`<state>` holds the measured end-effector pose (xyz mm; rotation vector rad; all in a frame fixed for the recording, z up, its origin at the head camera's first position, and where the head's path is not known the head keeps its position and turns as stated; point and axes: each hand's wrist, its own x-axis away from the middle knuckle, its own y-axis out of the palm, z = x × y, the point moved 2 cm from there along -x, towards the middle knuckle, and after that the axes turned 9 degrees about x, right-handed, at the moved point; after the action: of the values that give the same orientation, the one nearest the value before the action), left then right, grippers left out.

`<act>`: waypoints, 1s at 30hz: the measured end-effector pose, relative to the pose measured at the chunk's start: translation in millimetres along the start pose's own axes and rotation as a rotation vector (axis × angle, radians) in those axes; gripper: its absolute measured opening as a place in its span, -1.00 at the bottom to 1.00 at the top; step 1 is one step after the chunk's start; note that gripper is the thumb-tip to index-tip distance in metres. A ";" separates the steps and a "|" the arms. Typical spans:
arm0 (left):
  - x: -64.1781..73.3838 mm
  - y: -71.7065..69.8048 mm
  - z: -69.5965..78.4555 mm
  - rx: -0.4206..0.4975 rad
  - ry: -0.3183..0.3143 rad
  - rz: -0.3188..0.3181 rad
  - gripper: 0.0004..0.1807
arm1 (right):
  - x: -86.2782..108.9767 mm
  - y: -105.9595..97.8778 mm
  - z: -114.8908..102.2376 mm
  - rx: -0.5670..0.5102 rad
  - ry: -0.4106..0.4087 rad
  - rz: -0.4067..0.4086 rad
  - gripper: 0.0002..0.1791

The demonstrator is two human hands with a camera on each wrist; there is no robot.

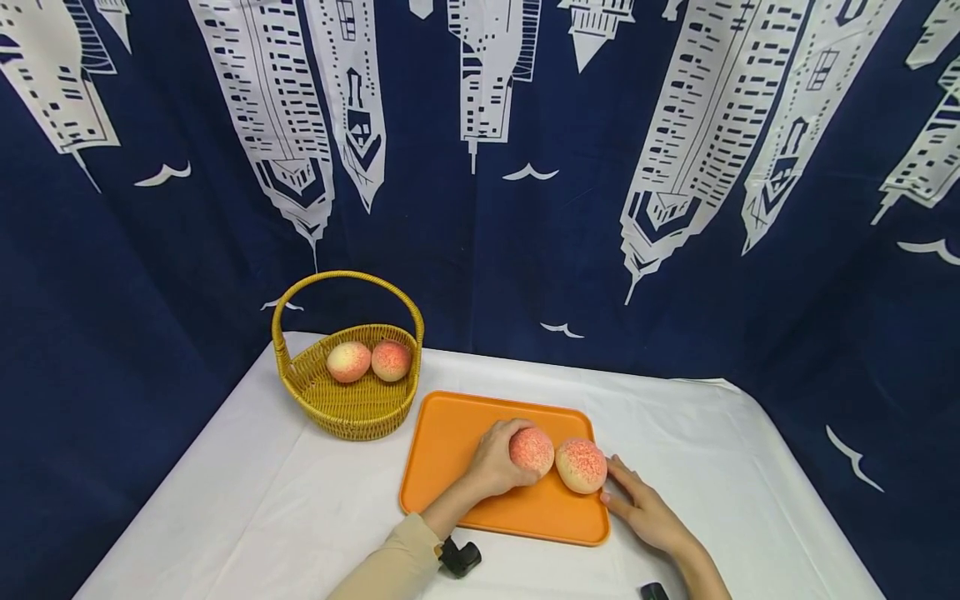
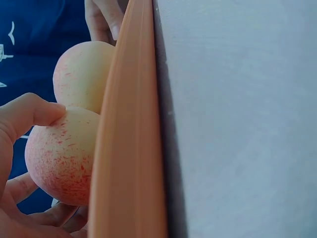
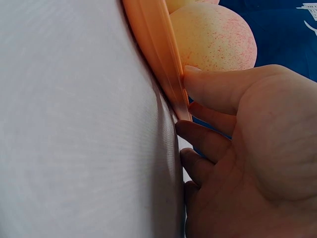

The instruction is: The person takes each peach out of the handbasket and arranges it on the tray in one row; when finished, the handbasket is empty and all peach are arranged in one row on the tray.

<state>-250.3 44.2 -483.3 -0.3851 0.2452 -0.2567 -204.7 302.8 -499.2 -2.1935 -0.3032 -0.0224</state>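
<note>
My left hand [image 1: 495,463] curls round a pink-and-cream peach [image 1: 532,452] at the middle of the orange tray [image 1: 465,427]. In the left wrist view, the thumb presses the top of this peach [image 2: 64,158] while other fingers wrap its far side. A second peach [image 1: 582,467] lies beside it near the tray's right edge. My right hand [image 1: 647,515] is at that edge, fingers extended and loosely bent. The right wrist view has its thumb [image 3: 213,89] at the tray rim [image 3: 158,49], right by the second peach [image 3: 218,39].
A yellow woven basket [image 1: 360,427] with a tall handle stands at the back left, holding two more peaches, one paler [image 1: 348,362] and one redder [image 1: 392,360]. White cloth [image 1: 255,517] covers the table. Behind hangs a navy curtain [image 1: 480,267] with white building prints.
</note>
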 end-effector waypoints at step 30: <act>1.1 -78.6 29.2 0.137 0.202 0.153 -0.34 | -0.5 0.6 -1.5 0.001 0.001 0.000 -0.28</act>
<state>-256.7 -16.6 -425.9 -0.2033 0.4509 -0.1605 -204.9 301.2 -498.8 -2.1929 -0.3026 -0.0239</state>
